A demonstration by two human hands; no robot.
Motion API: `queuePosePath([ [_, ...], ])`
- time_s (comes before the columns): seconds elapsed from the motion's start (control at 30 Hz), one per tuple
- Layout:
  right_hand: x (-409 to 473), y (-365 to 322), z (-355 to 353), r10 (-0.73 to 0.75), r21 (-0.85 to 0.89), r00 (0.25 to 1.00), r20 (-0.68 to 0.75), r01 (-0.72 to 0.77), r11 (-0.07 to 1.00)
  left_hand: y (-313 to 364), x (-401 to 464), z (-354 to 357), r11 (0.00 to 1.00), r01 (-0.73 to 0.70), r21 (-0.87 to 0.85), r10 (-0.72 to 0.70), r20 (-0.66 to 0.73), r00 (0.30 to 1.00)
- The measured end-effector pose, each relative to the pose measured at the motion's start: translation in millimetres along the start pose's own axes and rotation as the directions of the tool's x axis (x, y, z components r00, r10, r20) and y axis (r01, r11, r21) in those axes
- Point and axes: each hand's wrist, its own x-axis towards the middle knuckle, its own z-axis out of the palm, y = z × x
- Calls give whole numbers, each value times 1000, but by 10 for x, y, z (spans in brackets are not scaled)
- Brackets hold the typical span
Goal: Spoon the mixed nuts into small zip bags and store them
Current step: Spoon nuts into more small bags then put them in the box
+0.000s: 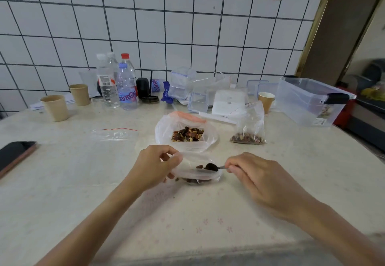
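So the left hand (pixel 155 164) is pinching the rim of a small zip bag (pixel 198 172) to hold it open on the table (pixel 83 192), while the right hand (pixel 260 179) grips a spoon (pixel 212 167) with its loaded bowl inside the bag's mouth. The big bag of mixed nuts (pixel 187 134) sits just behind it, and a filled bag (pixel 249 130) stands off to the right

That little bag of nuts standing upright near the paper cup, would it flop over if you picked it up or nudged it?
Probably floppy: the filled bag is thin clear film, its top crumpled and leaning. The nuts sit only at the bottom, so it likely feels bottom-heavy yet light. A nudge would probably tip it rather than slide it.
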Motion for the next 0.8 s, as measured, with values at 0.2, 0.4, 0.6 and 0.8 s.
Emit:
queuePosePath([
  [0.2, 107, -180, -191, -378, -360, 919, 111, 392, 847, 21, 10, -57, 999, 33, 6, -33, 22, 999],
  [0.4, 134, -19, -125, 67, 220, 996, -58, -52, 974, -61, 11, -46, 973, -41, 227, 39, 16, 999],
  [0.6, 298, 88, 77, 376, 645, 919, -119, -217, 733, -149, 132, -160, 978, 47, 205, -32, -78, 996],
  [0.8, 598, 162, 261, 573, 792, 815, -84, -294, 534, -232, 561, -216, 946, 223, 234, -181, -190, 965],
])
